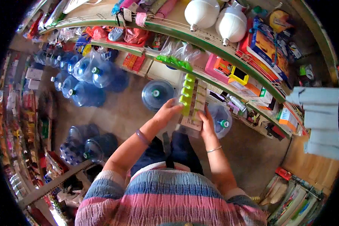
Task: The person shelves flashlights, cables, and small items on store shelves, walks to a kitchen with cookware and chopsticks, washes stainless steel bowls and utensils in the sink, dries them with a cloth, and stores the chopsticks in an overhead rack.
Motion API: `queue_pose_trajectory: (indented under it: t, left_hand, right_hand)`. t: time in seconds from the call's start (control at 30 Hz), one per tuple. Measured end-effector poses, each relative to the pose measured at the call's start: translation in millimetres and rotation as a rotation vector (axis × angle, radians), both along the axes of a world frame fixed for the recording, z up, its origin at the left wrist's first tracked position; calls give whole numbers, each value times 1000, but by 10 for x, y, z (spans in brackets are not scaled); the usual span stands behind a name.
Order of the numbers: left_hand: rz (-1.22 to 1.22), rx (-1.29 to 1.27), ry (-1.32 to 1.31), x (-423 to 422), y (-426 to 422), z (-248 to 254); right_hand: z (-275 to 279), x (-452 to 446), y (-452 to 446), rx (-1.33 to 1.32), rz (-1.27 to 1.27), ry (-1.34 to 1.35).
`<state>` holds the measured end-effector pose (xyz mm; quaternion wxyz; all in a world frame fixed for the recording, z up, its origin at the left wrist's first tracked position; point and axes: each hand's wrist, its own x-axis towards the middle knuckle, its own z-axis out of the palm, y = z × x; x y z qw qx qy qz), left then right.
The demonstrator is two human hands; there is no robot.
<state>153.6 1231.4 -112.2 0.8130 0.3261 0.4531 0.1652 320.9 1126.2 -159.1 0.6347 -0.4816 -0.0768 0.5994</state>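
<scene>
In front of my body I hold a long clear package (195, 98) with a row of bright green pieces along its left side and a pale printed strip at its near end. What the green pieces are, I cannot make out. My left hand (167, 113) grips the left edge, wearing a purple bangle. On the right edge, near the bottom, my right hand (207, 123) is closed round the package. A blue water jug (158, 89) stands on the floor just beyond my left hand. Another water jug (223, 122) is beside my right hand.
Several blue water jugs (88, 96) stand at the left, more (96, 147) at the lower left. A shelf (211, 41) crosses ahead, bearing white bulbs (202, 14), boxes (239, 75) and bags. A wooden surface (309, 165) lies at the right.
</scene>
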Motion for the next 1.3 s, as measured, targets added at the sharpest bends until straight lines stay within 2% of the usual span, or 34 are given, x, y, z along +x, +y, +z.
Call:
queue_pose_trajectory:
  t: [0.1, 0.23, 0.33, 0.37, 0.47, 0.53, 0.73, 0.87, 0.9, 1.03, 1.2, 1.23, 1.3]
  left_hand:
    - [170, -114, -131, 79, 353, -265]
    - [149, -132, -178, 83, 849, -510]
    - [118, -150, -114, -68, 1246, -762]
    - [193, -200, -184, -132, 1345, -834]
    - [322, -232, -215, -460, 1698, -866]
    - [384, -223, -266, -705, 1943, -988]
    - [671, -241, -347, -1094, 2733, -1423]
    - [615, -197, -379, -1056, 3255, -1895]
    - [562, -184, -323, -1031, 3335, -1764]
    - [457, -194, -283, -938, 3557, -1842]
    - [436, -125, -333, -913, 3728, -2183]
    - [422, -97, -332, -910, 3759, -2231]
    - [411, -81, -326, -902, 3792, -2228]
  right_hand:
    - [-116, 110, 449, -63, -2, -13]
    - [-208, 105, 972, -81, -13, -39]
    - [-328, 13, 1412, -41, -21, -98]
    - [-353, -3, 1579, -1, 22, -90]
    - [-550, -200, 2149, -80, 0, -309]
    - [-481, -443, 2624, -112, -11, -234]
    - [-1145, -860, 3744, 12, -67, -290]
    - [-1438, -913, 4247, 19, -135, -345]
    - [-1467, -913, 4323, 5, -136, -314]
    - [-1725, -848, 4544, 61, -159, -309]
    - [-1963, -817, 4674, 46, -220, -234]
    - [-2013, -855, 4706, 37, -330, -210]
    - [-2134, -731, 4750, 112, -267, -270]
